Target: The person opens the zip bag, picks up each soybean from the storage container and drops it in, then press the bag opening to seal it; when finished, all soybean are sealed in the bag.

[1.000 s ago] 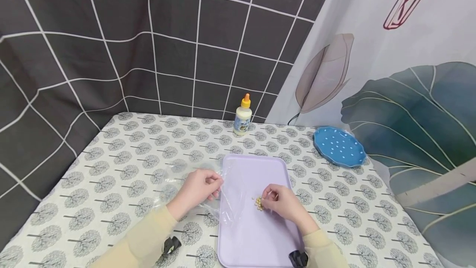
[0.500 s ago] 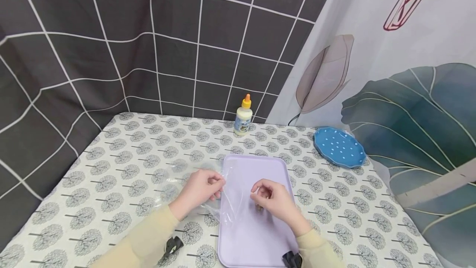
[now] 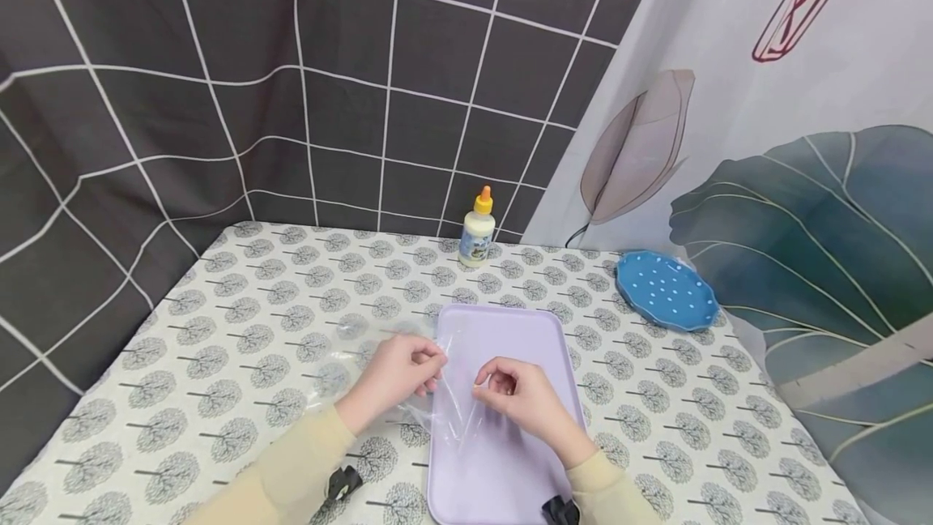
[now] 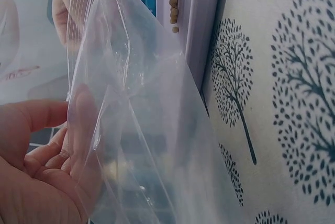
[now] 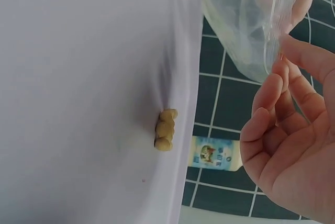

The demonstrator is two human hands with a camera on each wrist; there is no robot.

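My left hand [image 3: 399, 364] pinches the rim of a clear zip-lock bag [image 4: 141, 103], which hangs partly over the tray's left edge. To its right, above the purple tray [image 3: 510, 330], my right hand [image 3: 523, 395] holds thumb and forefinger together on a tiny yellowish soybean [image 3: 477, 385]. In the right wrist view those fingertips are beside the bag's mouth. A small pile of soybeans [image 5: 165, 130] lies on the tray; the right hand hides it in the head view. Pale yellowish spots show blurred through the bag in the left wrist view.
A glue-like bottle [image 3: 477, 237] with a yellow and orange cap stands at the back of the patterned tablecloth [image 3: 291, 266]. At the back right lies a blue dish [image 3: 666, 290] with white dots. A dark grid curtain [image 3: 328, 104] hangs behind.
My right hand has lifted from the soybean pile and moved left to the bag's mouth, a soybean between its fingertips. The left hand and bag have shifted very little.
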